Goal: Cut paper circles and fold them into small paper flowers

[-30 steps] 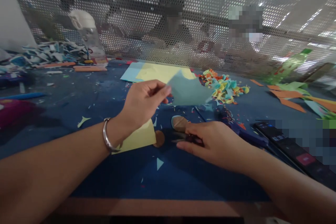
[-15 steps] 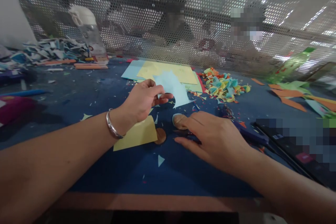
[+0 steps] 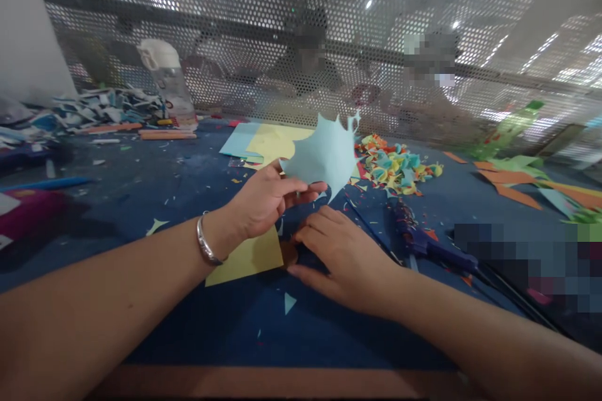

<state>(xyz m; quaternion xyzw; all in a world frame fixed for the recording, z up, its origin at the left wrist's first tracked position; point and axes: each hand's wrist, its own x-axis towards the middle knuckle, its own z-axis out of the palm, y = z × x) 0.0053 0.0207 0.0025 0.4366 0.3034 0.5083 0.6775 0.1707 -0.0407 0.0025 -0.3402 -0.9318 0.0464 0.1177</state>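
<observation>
My left hand [image 3: 277,197] pinches a light blue sheet of paper [image 3: 322,153] by its lower edge and holds it above the table. The sheet's top and right edges are cut into curved scallops with sharp points. My right hand [image 3: 343,257] is low over the table, with thumb and fingertips bent round the right edge of a flat brown disc [image 3: 288,254]. Its palm side is hidden. A yellow paper sheet [image 3: 244,263] lies beside the disc, partly below my left hand. A small pale blue triangle scrap [image 3: 290,302] lies nearer the front edge.
A purple glue gun [image 3: 437,252] lies right of my right hand. Behind are stacked coloured sheets [image 3: 235,141] and a heap of small folded paper pieces [image 3: 399,166]. A clear bottle [image 3: 172,84] stands back left; a green bottle [image 3: 510,131] leans right. Perforated metal screen [image 3: 226,12] behind.
My left hand has lifted and turned the blue sheet more upright. My right hand has moved left to the brown disc; the round blue-edged piece in its fingers no longer shows.
</observation>
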